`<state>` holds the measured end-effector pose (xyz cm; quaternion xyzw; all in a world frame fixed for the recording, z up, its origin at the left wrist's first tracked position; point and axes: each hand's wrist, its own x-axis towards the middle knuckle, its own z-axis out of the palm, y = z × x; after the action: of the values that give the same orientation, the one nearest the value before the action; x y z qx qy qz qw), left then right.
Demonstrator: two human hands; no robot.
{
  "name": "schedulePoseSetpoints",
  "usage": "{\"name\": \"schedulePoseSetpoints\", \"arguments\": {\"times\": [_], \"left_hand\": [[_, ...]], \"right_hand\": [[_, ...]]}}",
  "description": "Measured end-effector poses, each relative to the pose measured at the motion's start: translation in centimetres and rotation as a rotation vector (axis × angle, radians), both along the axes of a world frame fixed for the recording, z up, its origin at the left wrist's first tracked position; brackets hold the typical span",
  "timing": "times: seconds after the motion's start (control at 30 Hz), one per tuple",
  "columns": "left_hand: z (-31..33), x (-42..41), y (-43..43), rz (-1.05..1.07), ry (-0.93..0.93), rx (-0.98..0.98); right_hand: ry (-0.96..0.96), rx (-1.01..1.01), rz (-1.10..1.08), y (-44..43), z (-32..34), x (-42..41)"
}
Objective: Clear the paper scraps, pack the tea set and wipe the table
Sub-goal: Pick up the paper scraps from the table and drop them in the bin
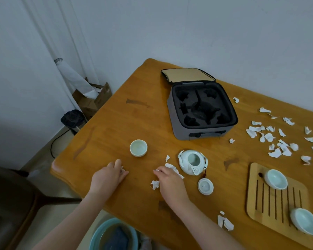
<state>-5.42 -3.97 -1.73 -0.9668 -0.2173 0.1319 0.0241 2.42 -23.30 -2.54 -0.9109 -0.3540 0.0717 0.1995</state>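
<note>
Right hand (170, 181) fingers curled round crumpled paper scraps (174, 169) just beside lidless teapot (192, 162); left hand (107, 177) low on wooden table (116, 123) touching tiny scrap (122, 169), pinch unclear; loose scraps (278, 139) right of open case (181, 132).

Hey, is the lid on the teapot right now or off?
Off. The teapot's mouth is uncovered; its lid lies on the table beside it.

- The single head camera is looking forward and down from above the near edge of the desk (116, 123).
- It is sitting close, facing the wall (206, 33) beyond the desk.
</note>
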Motion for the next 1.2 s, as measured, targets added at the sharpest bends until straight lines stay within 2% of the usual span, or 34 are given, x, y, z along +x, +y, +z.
{"name": "schedulePoseSetpoints", "arguments": {"times": [0.1, 0.17, 0.3, 0.43, 0.6, 0.7, 0.8, 0.9, 0.97, 1.03, 1.2], "left_hand": [[-0.7, 0.2, 0.0, 0.040, -0.058, -0.040], [-1.0, 0.5, -0.3, 0.043, -0.066, -0.039], [-1.1, 1.0, -0.9, 0.034, -0.031, -0.040], [-1.0, 1.0, -0.9, -0.024, 0.045, -0.038], [-0.3, 1.0, -1.3, 0.100, -0.192, -0.228], [-0.1, 0.9, -2.1, 0.214, -0.353, -0.442], [0.2, 1.0, -3.3, 0.342, -0.411, -0.682], [0.6, 0.5, -4.2, 0.289, -0.393, -0.765], [0.6, 0.1, -4.8, 0.169, -0.305, -0.726], [0.7, 0.2, -5.6, 0.032, -0.180, -0.599], [0.4, 1.6, -7.0, -0.001, -0.040, -0.419]], "right_hand": [[-0.054, -0.038, 0.046, -0.8, 0.0, -0.7], [-0.010, -0.081, 0.091, -1.0, 0.2, -1.2], [-0.024, -0.171, 0.113, -1.1, -0.3, -1.4], [-0.023, -0.126, 0.102, -0.6, -1.5, -1.4], [-0.079, -0.102, 0.090, 0.5, -1.6, -0.6], [-0.091, -0.077, 0.044, 1.2, -1.4, 0.0], [-0.065, -0.011, -0.017, 1.3, -1.0, 0.2], [-0.021, 0.111, -0.137, 0.9, -0.4, 0.5], [0.004, 0.151, -0.228, 0.6, 0.4, 0.5], [0.047, 0.121, -0.304, 0.1, 1.2, 0.2], [0.133, -0.073, -0.357, -1.2, 1.6, 0.3]]}}
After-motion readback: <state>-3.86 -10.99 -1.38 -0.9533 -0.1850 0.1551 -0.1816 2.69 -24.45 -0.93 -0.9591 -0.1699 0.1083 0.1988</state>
